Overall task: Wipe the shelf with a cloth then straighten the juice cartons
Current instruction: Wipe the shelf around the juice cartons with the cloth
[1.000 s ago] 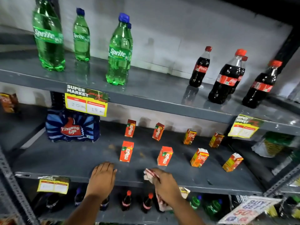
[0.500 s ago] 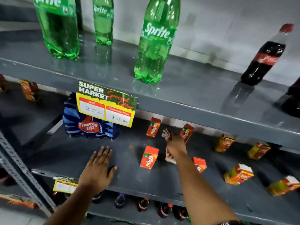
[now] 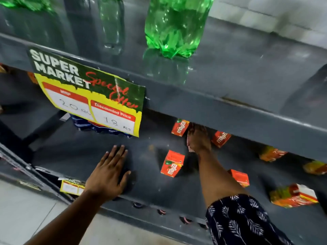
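My right hand (image 3: pixel 199 138) reaches deep onto the grey middle shelf (image 3: pixel 150 184), pressing a red-and-white cloth (image 3: pixel 189 145) between two back Maaza cartons (image 3: pixel 179 127) (image 3: pixel 221 138); only the cloth's left edge shows under the hand. My left hand (image 3: pixel 108 172) rests flat with spread fingers on the shelf near its front edge. In front stand a red Maaza carton (image 3: pixel 172 163) and another red carton (image 3: pixel 239 177) partly behind my forearm. Orange-green cartons (image 3: pixel 293 195) (image 3: pixel 271 153) sit askew to the right.
The upper shelf (image 3: pixel 230 110) overhangs closely, carrying green Sprite bottles (image 3: pixel 174 25). A Super Market price sign (image 3: pixel 92 92) hangs from its edge in front of a blue Thums Up pack (image 3: pixel 99 127). Bottle tops (image 3: pixel 161 211) show on the shelf below. A slanted metal upright (image 3: pixel 21 167) stands at left.
The camera has moved closer and lower. My right hand pushed the cloth from the shelf's front edge to the back, between the rear cartons. My left hand stayed flat on the shelf.
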The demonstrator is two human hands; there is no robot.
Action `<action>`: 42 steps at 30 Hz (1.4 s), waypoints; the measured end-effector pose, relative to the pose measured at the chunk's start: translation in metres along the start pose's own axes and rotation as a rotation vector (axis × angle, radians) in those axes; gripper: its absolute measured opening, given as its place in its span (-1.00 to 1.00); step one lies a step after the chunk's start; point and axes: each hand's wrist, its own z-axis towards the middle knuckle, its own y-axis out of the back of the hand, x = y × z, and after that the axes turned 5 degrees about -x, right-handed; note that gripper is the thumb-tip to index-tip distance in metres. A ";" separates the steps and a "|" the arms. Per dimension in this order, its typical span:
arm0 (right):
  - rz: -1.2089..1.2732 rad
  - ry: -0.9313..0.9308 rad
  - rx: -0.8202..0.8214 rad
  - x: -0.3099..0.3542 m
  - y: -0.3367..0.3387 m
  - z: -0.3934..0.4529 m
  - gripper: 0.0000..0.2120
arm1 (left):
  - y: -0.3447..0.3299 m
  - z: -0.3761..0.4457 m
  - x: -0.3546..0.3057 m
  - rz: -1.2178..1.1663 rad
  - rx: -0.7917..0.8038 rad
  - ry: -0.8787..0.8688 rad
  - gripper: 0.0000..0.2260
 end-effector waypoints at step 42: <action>-0.218 0.145 0.069 -0.023 0.031 -0.271 -0.76 | 0.027 -0.013 -0.011 0.046 0.149 0.206 -0.40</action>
